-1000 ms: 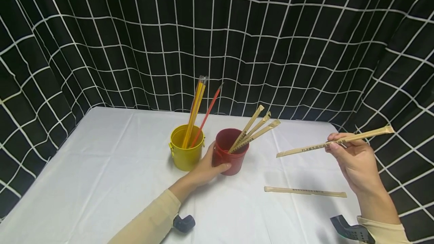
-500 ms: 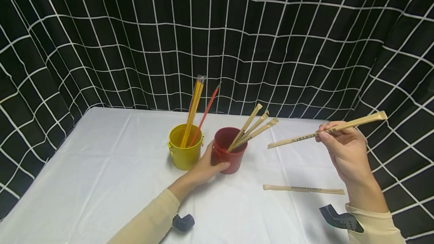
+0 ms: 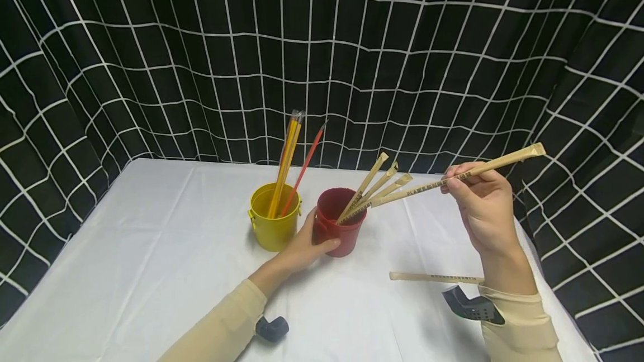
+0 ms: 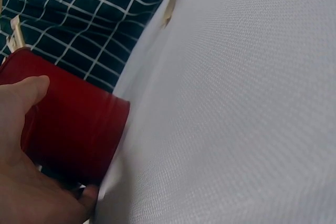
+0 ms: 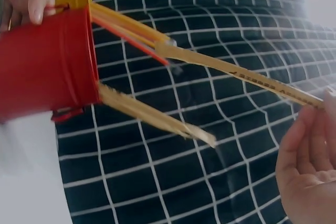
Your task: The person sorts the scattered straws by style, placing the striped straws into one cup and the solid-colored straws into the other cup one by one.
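My left hand (image 3: 301,251) holds the small red bucket (image 3: 346,240) by its side, the thumb across the front; in the left wrist view the bucket (image 4: 79,116) stands on the white cloth. Several paper-wrapped straws (image 3: 372,175) lean to the right inside it. My right hand (image 3: 484,214) pinches another paper-wrapped straw (image 3: 508,159) around its middle, up in the air. That straw slopes down to the left, its lower end near the straws leaning out of the bucket. In the right wrist view the held straw (image 5: 252,78) is apart from the bucket's rim.
Just left of the red bucket stands a yellow bucket (image 3: 271,236) with several yellow pencils (image 3: 285,166) and a red pencil (image 3: 311,156). One wrapped straw (image 3: 427,277) lies on the white-covered table (image 3: 166,272), partly hidden by the right wrist. A black gridded curtain (image 3: 322,60) hangs behind.
My right hand has moved left and upward with the straw, bringing its lower end close to the red bucket. The left hand keeps its hold on the bucket.
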Tool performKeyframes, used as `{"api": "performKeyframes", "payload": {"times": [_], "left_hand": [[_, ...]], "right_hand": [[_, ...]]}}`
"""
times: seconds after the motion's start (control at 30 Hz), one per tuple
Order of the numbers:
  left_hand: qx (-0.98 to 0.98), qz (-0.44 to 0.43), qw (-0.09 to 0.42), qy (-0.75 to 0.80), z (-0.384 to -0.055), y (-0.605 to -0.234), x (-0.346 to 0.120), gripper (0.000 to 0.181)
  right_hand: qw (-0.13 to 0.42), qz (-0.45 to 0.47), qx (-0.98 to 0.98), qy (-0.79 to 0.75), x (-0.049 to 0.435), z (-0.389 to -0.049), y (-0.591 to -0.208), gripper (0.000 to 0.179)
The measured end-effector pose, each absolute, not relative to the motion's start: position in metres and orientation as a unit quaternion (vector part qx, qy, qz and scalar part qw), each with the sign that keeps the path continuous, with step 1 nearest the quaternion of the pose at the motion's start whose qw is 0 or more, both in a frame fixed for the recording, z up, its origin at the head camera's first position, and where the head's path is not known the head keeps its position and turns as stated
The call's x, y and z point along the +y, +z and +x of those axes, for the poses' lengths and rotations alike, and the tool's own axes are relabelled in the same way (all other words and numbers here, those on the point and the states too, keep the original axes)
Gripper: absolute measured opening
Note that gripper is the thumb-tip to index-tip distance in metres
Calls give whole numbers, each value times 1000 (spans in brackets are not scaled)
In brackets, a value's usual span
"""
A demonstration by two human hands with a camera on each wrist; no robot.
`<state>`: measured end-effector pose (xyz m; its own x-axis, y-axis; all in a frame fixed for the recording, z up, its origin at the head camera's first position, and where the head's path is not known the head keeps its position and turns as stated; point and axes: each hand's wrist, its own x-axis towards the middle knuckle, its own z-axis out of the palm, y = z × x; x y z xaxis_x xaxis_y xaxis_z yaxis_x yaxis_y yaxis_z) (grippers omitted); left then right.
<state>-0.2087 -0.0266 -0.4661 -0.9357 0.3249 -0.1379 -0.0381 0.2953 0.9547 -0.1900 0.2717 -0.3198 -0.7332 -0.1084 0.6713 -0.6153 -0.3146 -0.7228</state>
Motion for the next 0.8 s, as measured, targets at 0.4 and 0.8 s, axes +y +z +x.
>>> {"api": "performKeyframes", "payload": {"times": [0.4,0.8], "left_hand": [[788,93,154,589,-207,-465,-28,96],[792,92,149,585,-207,-466,-27,96]], "right_hand": [[179,286,-615,713,252,-193,-330,28],[161,267,-649,694,246,-196,-340,19]]}}
